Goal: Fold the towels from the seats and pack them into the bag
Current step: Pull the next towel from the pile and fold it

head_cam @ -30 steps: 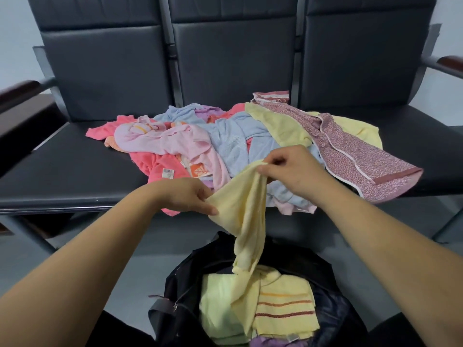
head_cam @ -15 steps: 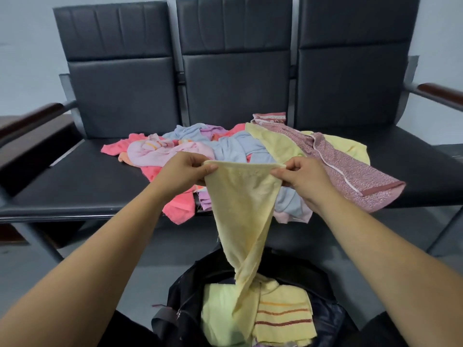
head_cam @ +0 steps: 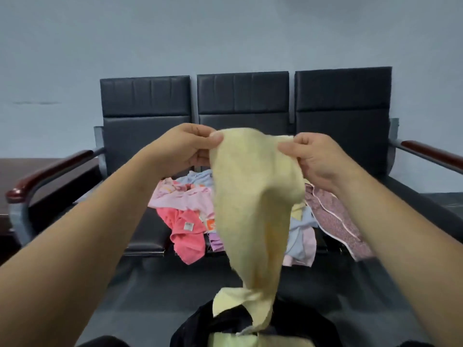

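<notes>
Yellow towel (head_cam: 250,196) held up above the bag (head_cam: 200,329), left hand (head_cam: 185,146) and right hand (head_cam: 315,159) each pinching a top corner, lower end twisted — recommend drawing the corners apart and shaking out the twist before folding; other towels (head_cam: 185,229) lie heaped on the seats (head_cam: 243,96).

yellow towel (head_cam: 253,196): soft matt terry cloth, nubby; seats (head_cam: 243,108): black leather-like upholstery, smooth, faint sheen; armrests (head_cam: 50,169): glossy dark wood on grey matt metal frame; bag (head_cam: 225,321): black fabric
</notes>
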Demonstrator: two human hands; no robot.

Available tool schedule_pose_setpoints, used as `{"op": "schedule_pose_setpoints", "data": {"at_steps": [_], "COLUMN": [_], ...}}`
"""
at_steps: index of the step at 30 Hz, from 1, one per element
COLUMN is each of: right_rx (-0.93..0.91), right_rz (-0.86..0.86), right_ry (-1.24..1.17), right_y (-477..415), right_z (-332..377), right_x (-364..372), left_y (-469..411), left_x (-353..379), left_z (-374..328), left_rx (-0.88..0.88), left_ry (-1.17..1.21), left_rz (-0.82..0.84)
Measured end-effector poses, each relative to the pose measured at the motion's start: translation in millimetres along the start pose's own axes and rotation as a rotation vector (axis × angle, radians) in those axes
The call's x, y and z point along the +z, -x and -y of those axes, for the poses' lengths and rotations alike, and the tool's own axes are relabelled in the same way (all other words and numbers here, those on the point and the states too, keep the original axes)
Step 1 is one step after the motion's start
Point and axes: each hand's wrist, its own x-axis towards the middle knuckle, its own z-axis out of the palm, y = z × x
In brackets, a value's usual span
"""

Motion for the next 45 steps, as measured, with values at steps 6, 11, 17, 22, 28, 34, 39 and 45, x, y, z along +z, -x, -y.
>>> {"op": "schedule_pose_setpoints", "data": {"at_steps": [6,11,17,22,28,34,39,45], "right_rx": [-0.084,0.013,0.073,0.205,0.173,0.277,0.645,0.800], "right_rz": [-0.155,-0.017,0.192,0.316,0.107,-0.140,-0.115,0.115], "right_ry": [0.083,0.075,0.010,0.021,-0.319,-0.369,-0.163,-0.315], "right_y": [-9,-4,7,10,-10,-21,-8,3], "right_z": [-6,-9,-25,-45,-49,-76,-140,-171], "right_x": [-7,-1,11,27,21,-9,-23,-12], "left_y": [8,9,11,6,9,24,5,-18], "left_x": [4,7,17,34,47,69,87,98], "left_z": [9,15,20,35,105,176,169,169], "left_rx": [0.079,0.064,0.066,0.065,-0.278,-0.438,-0.422,-0.476], "left_ry": [-0.191,-0.233,-0.274,-0.235,0.065,0.250,0.617,0.791], "left_rz": [-0.204,-0.329,-0.260,-0.190,0.155,0.166,-0.048,-0.126]}}
